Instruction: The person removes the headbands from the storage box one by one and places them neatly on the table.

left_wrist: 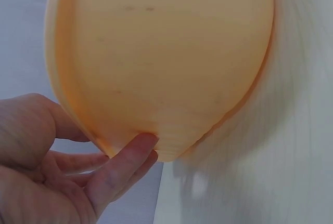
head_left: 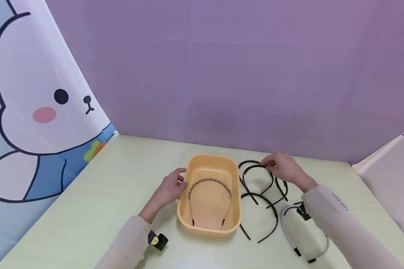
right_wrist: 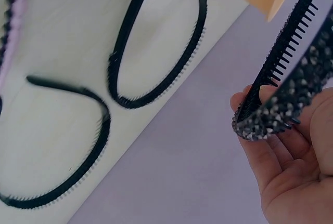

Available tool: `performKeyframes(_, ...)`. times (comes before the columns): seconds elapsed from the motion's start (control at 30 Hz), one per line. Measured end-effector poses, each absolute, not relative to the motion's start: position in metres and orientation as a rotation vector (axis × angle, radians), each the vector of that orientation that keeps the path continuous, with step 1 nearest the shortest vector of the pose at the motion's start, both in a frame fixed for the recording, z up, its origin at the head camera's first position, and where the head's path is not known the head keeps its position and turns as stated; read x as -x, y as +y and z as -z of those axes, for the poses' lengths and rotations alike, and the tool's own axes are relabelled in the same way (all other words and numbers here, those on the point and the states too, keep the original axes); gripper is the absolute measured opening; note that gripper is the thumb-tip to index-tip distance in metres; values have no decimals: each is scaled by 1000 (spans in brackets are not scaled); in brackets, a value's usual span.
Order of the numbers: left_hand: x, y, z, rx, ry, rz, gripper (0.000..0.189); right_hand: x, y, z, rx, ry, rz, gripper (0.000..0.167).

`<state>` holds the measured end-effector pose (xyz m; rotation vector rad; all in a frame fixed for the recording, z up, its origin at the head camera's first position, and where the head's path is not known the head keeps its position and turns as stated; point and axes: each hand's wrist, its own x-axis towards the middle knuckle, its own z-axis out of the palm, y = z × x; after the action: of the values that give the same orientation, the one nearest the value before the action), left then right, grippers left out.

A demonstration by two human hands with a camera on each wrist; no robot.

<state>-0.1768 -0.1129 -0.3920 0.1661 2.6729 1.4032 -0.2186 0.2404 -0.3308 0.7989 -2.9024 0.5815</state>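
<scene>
A light-orange plastic basin (head_left: 210, 232) stands on the table with a toothed, thin-armed headband (head_left: 209, 179) lying inside it. At the basin's left rim, my left hand (head_left: 170, 188) grips the wall; the left wrist view shows fingers on either side of the edge. My right hand (head_left: 282, 168) is right of the basin and pinches a black headband (right_wrist: 291, 99) covered in sparkly stones, with comb teeth on its inner side. This headband is raised toward the right wrist camera. Several other black headbands lie near it, one (head_left: 277, 220) closer to the front.
A lilac headband (head_left: 284, 226) with black tips lies at the lower right, partly under my right sleeve. Behind the table (head_left: 121, 168) hangs a purple cloth (head_left: 205, 74). A cloth with a cartoon animal (head_left: 30, 82) covers the left side.
</scene>
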Motion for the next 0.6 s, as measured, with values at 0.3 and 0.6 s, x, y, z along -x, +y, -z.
performKeyframes(0.3, 177, -113, 392, -155, 2672, -1395, 48, 217, 259, 331, -782, -2910, -562, 23)
performKeyframes(0.6, 176, -112, 391, -157, 2669, -1403, 47, 213, 277, 330, -744, -2926, -559, 21)
